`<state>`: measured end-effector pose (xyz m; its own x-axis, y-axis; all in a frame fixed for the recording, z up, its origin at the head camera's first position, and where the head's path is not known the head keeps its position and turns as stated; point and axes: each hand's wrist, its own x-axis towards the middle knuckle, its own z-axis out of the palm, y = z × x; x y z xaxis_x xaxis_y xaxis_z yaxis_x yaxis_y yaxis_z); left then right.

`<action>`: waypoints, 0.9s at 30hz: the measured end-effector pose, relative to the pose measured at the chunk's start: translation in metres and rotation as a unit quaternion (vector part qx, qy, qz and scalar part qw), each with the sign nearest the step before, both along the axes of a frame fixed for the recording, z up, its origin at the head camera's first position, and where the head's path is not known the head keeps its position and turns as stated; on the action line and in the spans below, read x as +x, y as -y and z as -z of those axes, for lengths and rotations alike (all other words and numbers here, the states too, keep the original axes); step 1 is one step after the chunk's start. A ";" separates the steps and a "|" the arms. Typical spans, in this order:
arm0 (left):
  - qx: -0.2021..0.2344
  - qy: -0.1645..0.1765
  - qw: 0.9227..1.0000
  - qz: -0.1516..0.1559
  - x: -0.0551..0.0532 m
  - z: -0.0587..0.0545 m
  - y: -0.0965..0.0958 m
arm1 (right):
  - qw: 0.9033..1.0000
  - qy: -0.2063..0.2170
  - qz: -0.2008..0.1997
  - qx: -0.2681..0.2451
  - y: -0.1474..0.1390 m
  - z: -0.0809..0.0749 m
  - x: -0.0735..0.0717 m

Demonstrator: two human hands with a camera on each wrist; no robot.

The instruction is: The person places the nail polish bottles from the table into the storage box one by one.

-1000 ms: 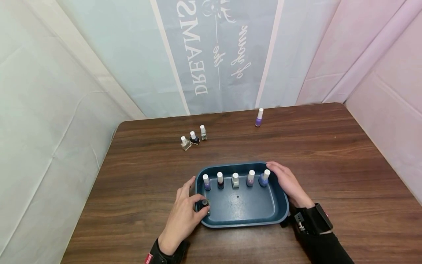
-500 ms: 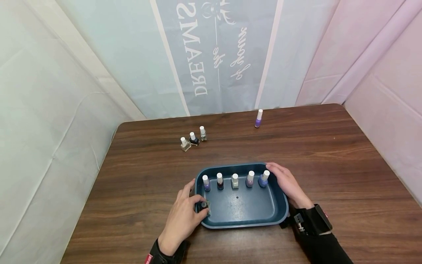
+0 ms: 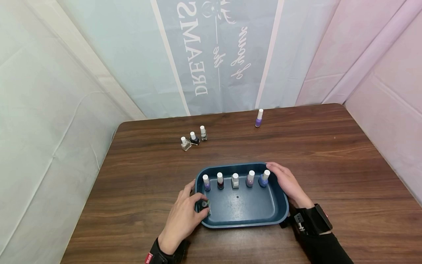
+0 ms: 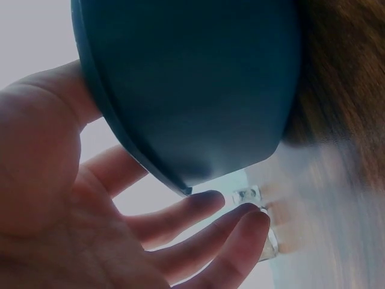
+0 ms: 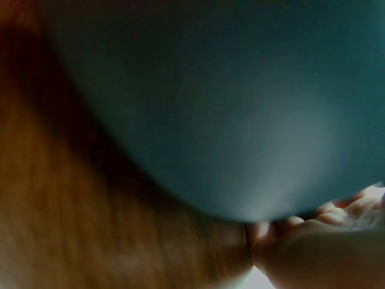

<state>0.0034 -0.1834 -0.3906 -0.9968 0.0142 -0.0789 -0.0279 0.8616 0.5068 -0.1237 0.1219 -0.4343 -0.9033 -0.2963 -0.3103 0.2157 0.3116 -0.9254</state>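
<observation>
In the head view my left hand reaches over the left rim of a blue plastic tray. Its thumb and index finger pinch a small dark-topped bottle in the tray's near left corner; the fingers partly cover it. My right hand holds the tray's right end, fingertips at the far right corner of the rim. Along the far side inside stand several white-capped nail polish bottles, among them a purple one, a dark red one and a blue one. The left wrist view shows the tray's outer wall above my spread fingers.
Beyond the tray, a clear bottle, a black bottle and another clear bottle are grouped on the wooden table. A purple bottle stands near the back edge. Fabric curtains hang behind and beside the table.
The dark-topped bottle between my left fingertips has shifted by a very small amount in the tray corner. My right hand, the tray and the other bottles stay in place.
</observation>
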 end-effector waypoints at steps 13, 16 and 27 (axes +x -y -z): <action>0.026 0.010 1.000 -0.001 -0.002 -0.001 0.004 | 1.000 -0.001 0.000 0.003 0.000 0.001 0.000; 0.039 0.014 0.999 0.001 -0.001 -0.004 0.007 | 1.000 0.001 0.000 0.004 -0.001 0.001 0.000; 0.116 -0.051 0.991 -0.047 -0.033 -0.020 0.051 | 1.000 0.006 0.001 0.012 0.001 0.001 0.000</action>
